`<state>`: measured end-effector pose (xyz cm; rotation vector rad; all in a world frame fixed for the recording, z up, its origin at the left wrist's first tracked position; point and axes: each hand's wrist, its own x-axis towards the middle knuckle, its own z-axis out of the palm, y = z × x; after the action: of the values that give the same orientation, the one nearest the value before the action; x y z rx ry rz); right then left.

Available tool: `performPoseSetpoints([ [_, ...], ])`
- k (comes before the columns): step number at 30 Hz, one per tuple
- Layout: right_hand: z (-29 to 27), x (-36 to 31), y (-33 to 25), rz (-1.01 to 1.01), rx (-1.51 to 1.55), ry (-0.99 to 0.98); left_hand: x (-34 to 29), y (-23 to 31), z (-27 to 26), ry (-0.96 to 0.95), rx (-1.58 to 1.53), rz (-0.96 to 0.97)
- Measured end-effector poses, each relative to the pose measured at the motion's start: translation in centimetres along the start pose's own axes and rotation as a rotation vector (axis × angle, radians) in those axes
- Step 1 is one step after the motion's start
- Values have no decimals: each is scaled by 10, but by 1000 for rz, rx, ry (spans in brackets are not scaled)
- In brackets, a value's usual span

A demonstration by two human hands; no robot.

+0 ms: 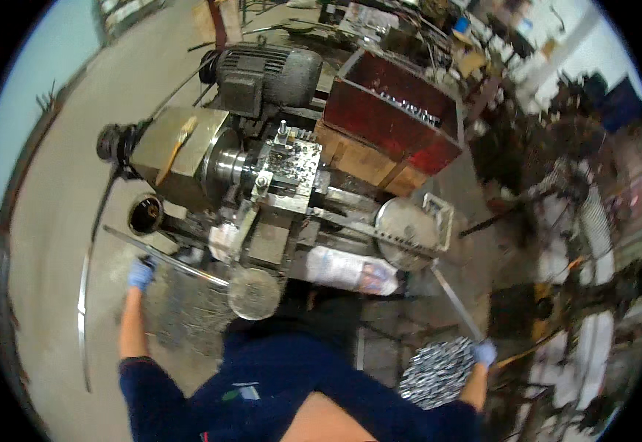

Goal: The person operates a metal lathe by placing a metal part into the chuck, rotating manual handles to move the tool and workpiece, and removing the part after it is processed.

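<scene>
My left hand [140, 275], in a light blue glove, is low at the left, just below a long shiny metal bar [181, 267]. The bar slants down to a round disc [254, 294] at the front of a lathe-like machine. A dark patch shows at the fingertips; blur hides whether they grip anything. At lower right my right hand [485, 353], gloved alike, is closed around the lower end of a straight metal lever [456, 300]. That lever runs up to a large round wheel [407, 230] on the machine. Beside this hand is a heap of small shiny metal parts [437, 373].
The machine's tool carriage [288, 173], strewn with metal chips, stands in the middle. A brush [177, 149] lies on the headstock [181, 158]. Behind are a motor [269, 77] and a red box [391, 110] holding metal parts. A white sack [343, 269] lies along the front.
</scene>
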<state>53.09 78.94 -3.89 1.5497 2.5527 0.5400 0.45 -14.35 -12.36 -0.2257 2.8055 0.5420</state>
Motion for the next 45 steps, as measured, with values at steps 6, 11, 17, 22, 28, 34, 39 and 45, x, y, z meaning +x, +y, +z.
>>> performPoseSetpoints([
  [6,-2,-50,19,123,279,-165,-25,36,-54,580,-1204,-334],
  [11,-2,-71,38,337,116,-298,-1,122,-50,744,-1258,-402],
  [17,4,-81,37,285,112,-385,-1,120,-45,774,-1226,-397],
  [22,-5,-93,33,319,134,-300,3,118,-42,767,-1374,-353],
  [28,-6,-100,35,309,116,-332,-2,126,-45,788,-1197,-372],
  [34,-15,-106,32,354,152,-284,-6,136,-48,827,-1242,-362],
  [39,-20,-107,28,394,143,-335,-6,135,-48,797,-1288,-375],
  [45,-7,-109,35,383,174,-305,1,127,-42,804,-1342,-326],
])
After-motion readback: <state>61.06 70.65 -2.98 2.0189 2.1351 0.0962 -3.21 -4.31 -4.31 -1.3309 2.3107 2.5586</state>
